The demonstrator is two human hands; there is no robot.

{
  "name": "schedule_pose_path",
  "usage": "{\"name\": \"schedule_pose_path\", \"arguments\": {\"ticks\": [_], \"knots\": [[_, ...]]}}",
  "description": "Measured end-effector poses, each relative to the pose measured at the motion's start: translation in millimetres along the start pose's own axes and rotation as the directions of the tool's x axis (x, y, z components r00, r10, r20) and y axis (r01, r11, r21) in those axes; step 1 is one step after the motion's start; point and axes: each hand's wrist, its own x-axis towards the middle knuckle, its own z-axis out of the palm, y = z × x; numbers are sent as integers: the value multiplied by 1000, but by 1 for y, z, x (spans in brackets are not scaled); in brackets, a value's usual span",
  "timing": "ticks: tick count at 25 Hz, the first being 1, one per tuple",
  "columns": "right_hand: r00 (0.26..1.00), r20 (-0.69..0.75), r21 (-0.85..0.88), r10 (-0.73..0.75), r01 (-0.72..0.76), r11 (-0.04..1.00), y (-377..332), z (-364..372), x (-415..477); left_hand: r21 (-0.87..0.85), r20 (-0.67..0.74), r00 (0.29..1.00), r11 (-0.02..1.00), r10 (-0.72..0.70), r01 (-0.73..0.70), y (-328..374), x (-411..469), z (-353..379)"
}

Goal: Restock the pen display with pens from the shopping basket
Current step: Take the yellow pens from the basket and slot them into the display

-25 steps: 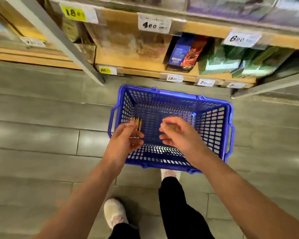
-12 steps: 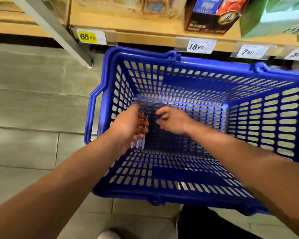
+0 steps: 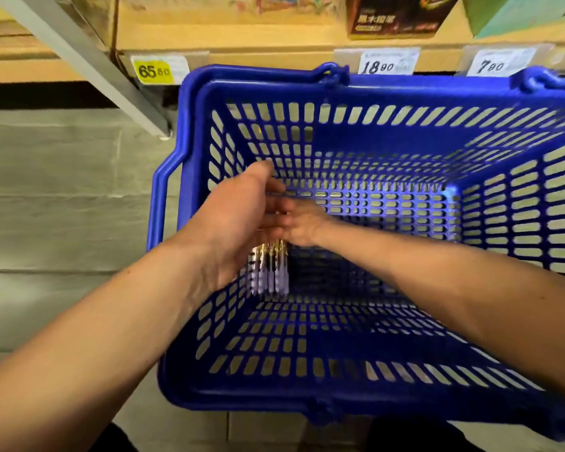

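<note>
I have the left hand [image 3: 238, 220] inside the blue shopping basket [image 3: 405, 396], close to its left wall. The fingers are curled round a bundle of pens [image 3: 269, 272], lilac and gold, whose ends hang below the palm. The right hand [image 3: 302, 228] reaches in just beside it. Its fingers are hidden behind the left hand, so I cannot tell how far they are spread or whether they hold anything. The basket sits on grey floor tiles [image 3: 62, 197] against a wooden shelf [image 3: 242, 44] bearing a yellow price tag [image 3: 154, 71], white price tags [image 3: 380, 65] and boxes [image 3: 395, 14].
</note>
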Motion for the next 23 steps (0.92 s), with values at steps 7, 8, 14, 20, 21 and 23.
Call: {"name": "schedule_pose_path", "arguments": {"ticks": [7,8,14,20,21,23], "knots": [[994,-35,332,-105,110,937,16,-52,-32,108,-22,999,994,31,-29,-8,-10,-13],[986,-10,381,-165,156,911,17,-63,-39,161,-40,998,986,47,-40,-9,-8,-11],[920,167,847,-355,50,529,21,-103,-63,336,-13,999,941,38,-31,-19,-3,-1],[943,133,838,-305,58,543,19,-97,-58,179,18,999,983,38,-41,-22,-6,3],[977,94,689,-192,75,721,21,-90,-52,145,18,999,989,33,-36,-22,-9,1],[999,11,233,-53,49,971,26,-62,-40,41,61,998,999,11,-13,-19,-16,-4]]}}
